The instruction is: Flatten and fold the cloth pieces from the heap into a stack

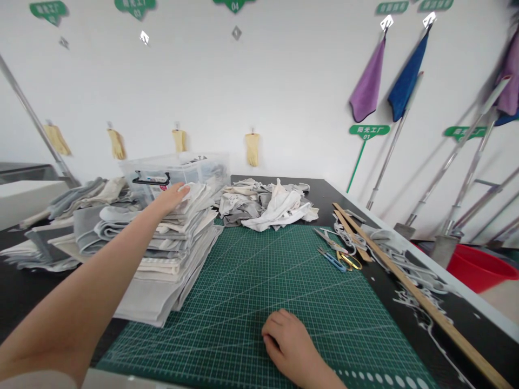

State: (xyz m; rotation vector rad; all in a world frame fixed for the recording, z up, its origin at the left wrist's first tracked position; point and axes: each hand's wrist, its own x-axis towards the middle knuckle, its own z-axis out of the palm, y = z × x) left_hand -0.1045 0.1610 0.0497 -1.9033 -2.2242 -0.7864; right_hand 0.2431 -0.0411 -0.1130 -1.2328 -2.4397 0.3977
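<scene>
Atop the cloth stack (170, 246), over the mat's (259, 281) left edge, a white cloth (195, 191) is seemingly being handled by the left hand (172, 198), grip hidden — clean pinching seems needed; the right hand (288, 341) is half-curled, apparently empty.

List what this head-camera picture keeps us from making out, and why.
All in the head view:
Left hand: grip or mere touch on the cloth stack; the hand hides its own underside.
Right hand: whether anything lies inside; it is curled over its palm.
Part of the cloth stack: hidden behind the left forearm.
Clear box: contents blurred by cloudy plastic.
Green sign marked 04: cut off by the top edge.
</scene>
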